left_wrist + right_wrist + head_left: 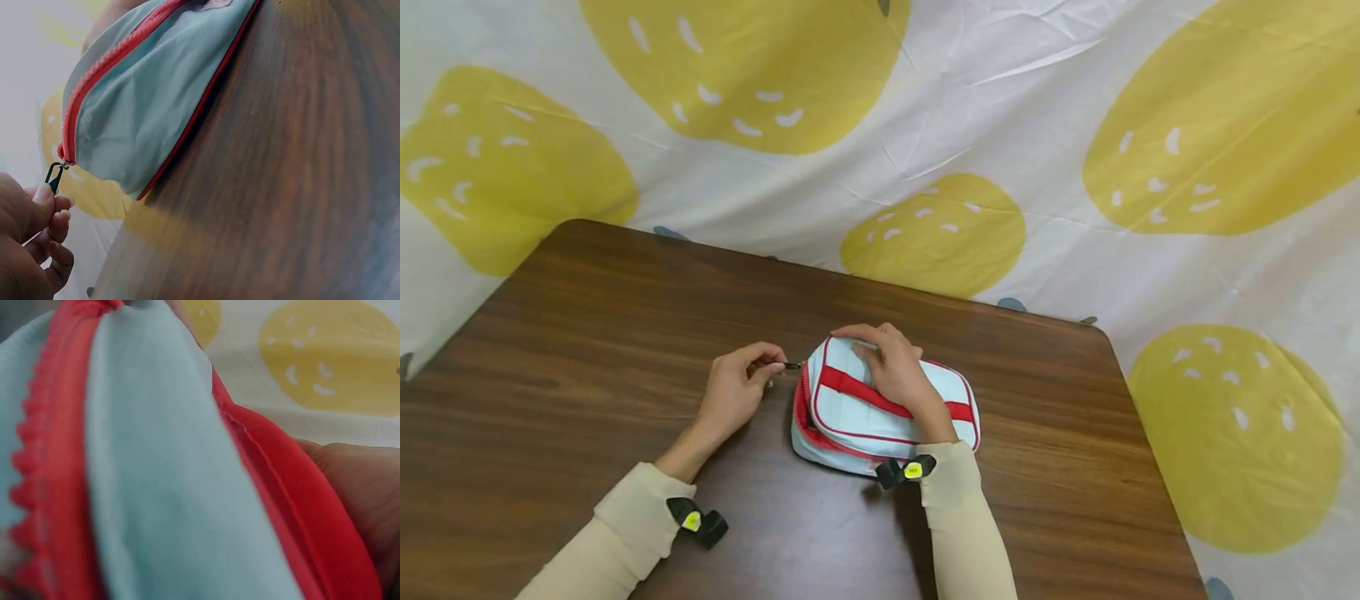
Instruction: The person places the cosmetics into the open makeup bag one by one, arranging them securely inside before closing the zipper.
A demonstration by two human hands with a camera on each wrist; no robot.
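Observation:
A light blue pouch (857, 412) with red trim and a red zipper lies on the brown wooden table (587, 333). My left hand (737, 392) pinches the small black zipper pull (792, 365) at the pouch's left end; the pull (55, 175) also shows in the left wrist view beside my left hand (28, 240) and the pouch (144, 100). My right hand (891, 367) rests on top of the pouch, fingers curled over its far edge, holding it down. The right wrist view is filled by the pouch's blue fabric (169, 487) and red trim, with part of my right hand (359, 487).
A white cloth with large yellow blobs (940, 229) hangs behind and around the table. The table's far edge and right corner (1101, 329) lie close behind the pouch. Bare wood stretches to the left and in front.

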